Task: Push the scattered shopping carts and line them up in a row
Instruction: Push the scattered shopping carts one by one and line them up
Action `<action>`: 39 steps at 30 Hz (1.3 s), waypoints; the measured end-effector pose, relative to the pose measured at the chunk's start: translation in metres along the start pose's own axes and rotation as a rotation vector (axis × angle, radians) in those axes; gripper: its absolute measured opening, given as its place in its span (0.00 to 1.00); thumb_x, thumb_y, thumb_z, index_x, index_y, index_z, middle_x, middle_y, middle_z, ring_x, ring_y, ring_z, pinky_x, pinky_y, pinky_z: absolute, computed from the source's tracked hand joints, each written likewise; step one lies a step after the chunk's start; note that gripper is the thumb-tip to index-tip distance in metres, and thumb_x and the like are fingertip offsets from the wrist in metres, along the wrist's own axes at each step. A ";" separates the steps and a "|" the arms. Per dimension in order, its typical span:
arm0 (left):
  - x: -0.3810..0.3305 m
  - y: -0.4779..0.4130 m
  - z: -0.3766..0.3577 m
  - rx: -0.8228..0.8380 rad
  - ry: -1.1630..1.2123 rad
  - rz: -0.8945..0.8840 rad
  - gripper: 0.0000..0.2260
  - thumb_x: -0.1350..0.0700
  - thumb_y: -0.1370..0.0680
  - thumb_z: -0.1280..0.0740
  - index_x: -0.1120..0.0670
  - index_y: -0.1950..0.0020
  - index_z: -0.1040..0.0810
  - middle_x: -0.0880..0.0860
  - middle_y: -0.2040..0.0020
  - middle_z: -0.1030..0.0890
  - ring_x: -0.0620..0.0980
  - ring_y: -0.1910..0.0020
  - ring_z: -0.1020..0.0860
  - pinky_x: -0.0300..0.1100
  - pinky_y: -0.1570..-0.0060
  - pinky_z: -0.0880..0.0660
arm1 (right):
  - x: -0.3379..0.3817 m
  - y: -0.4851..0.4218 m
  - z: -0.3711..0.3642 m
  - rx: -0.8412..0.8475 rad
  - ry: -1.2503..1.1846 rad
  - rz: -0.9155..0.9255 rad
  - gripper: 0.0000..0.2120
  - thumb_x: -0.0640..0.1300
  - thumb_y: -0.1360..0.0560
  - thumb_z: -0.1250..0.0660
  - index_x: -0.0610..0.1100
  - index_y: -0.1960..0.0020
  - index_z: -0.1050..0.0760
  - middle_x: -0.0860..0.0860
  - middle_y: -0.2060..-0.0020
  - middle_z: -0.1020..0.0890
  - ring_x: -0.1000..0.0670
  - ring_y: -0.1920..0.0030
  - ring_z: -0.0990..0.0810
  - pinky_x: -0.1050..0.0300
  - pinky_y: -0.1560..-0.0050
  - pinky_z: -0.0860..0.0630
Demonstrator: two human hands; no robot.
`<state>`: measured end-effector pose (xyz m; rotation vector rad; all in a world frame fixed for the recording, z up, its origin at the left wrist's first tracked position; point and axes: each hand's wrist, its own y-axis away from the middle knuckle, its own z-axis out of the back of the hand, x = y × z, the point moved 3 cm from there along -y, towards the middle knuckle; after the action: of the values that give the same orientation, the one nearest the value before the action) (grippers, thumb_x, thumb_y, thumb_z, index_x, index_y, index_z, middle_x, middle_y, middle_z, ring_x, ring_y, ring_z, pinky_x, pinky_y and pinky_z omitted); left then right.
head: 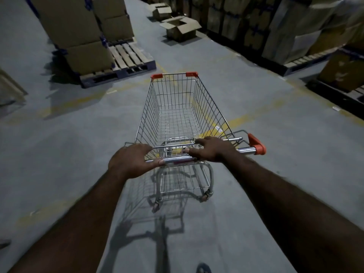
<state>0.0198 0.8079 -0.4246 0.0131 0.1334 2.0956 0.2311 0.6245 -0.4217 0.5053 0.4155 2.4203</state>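
The person's left hand (132,160) and right hand (211,149) are both wrapped around the handle bar (244,150) of a shopping cart (177,111). The cart is empty and stands on the grey floor (78,138), in an open aisle between pallets (126,56) stacked with boxes. No other carts can be seen here. To push well, the person should press evenly with both hands so the cart rolls straight. They should steer clear of the open box (180,27) far ahead and go slowly.
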 end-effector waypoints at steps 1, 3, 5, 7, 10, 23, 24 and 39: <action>-0.003 -0.007 0.002 -0.006 0.004 -0.009 0.49 0.15 0.35 0.58 0.44 0.29 0.26 0.47 0.33 0.21 0.51 0.35 0.24 0.49 0.42 0.26 | -0.004 -0.001 0.003 -0.003 -0.003 -0.012 0.48 0.83 0.31 0.50 0.56 0.20 0.38 0.47 0.21 0.37 0.42 0.21 0.39 0.34 0.26 0.40; -0.008 -0.020 0.005 -0.011 0.002 -0.039 0.49 0.15 0.35 0.58 0.44 0.29 0.26 0.47 0.33 0.21 0.51 0.35 0.24 0.48 0.43 0.27 | -0.010 -0.004 0.007 -0.011 -0.003 -0.035 0.47 0.82 0.30 0.50 0.56 0.20 0.39 0.47 0.20 0.37 0.42 0.21 0.40 0.34 0.26 0.40; -0.010 -0.036 0.007 -0.002 -0.005 -0.072 0.48 0.16 0.35 0.57 0.43 0.28 0.27 0.47 0.32 0.22 0.51 0.34 0.25 0.49 0.42 0.27 | -0.016 -0.006 0.011 -0.024 0.000 -0.061 0.46 0.81 0.29 0.51 0.56 0.20 0.39 0.46 0.20 0.37 0.42 0.21 0.40 0.34 0.26 0.40; -0.009 -0.053 0.007 0.006 -0.014 -0.105 0.47 0.16 0.34 0.57 0.43 0.28 0.28 0.46 0.32 0.22 0.50 0.34 0.25 0.49 0.40 0.27 | -0.021 -0.011 0.014 -0.038 -0.008 -0.093 0.46 0.81 0.29 0.51 0.55 0.20 0.39 0.47 0.20 0.37 0.43 0.21 0.39 0.34 0.27 0.40; -0.006 -0.084 0.006 0.011 -0.019 -0.167 0.45 0.16 0.33 0.55 0.42 0.29 0.27 0.46 0.32 0.22 0.50 0.34 0.25 0.49 0.40 0.27 | -0.028 -0.019 0.019 -0.061 -0.025 -0.149 0.45 0.81 0.28 0.50 0.55 0.20 0.38 0.48 0.20 0.37 0.43 0.21 0.39 0.35 0.27 0.39; -0.039 -0.182 0.019 0.016 -0.072 -0.525 0.48 0.16 0.35 0.59 0.44 0.29 0.27 0.46 0.31 0.23 0.49 0.33 0.26 0.48 0.41 0.26 | -0.058 -0.017 0.022 -0.172 -0.161 -0.416 0.54 0.86 0.37 0.57 0.54 0.22 0.35 0.47 0.23 0.32 0.44 0.24 0.35 0.35 0.28 0.36; -0.044 -0.187 0.019 0.018 -0.077 -0.552 0.48 0.16 0.34 0.59 0.44 0.28 0.27 0.46 0.31 0.24 0.49 0.32 0.26 0.48 0.40 0.26 | -0.061 -0.015 0.022 -0.185 -0.178 -0.436 0.56 0.86 0.38 0.58 0.54 0.22 0.35 0.47 0.23 0.32 0.44 0.24 0.35 0.35 0.28 0.36; -0.144 -0.219 0.006 0.046 -0.109 -0.898 0.44 0.17 0.31 0.54 0.42 0.27 0.29 0.43 0.28 0.26 0.46 0.29 0.29 0.48 0.37 0.27 | -0.101 0.066 -0.009 -0.287 -0.302 -0.740 0.56 0.86 0.38 0.58 0.53 0.22 0.34 0.47 0.25 0.29 0.43 0.26 0.31 0.35 0.30 0.33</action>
<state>0.2816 0.7932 -0.4339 0.0801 0.0956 1.1916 0.2672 0.5089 -0.4277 0.4725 0.0876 1.6219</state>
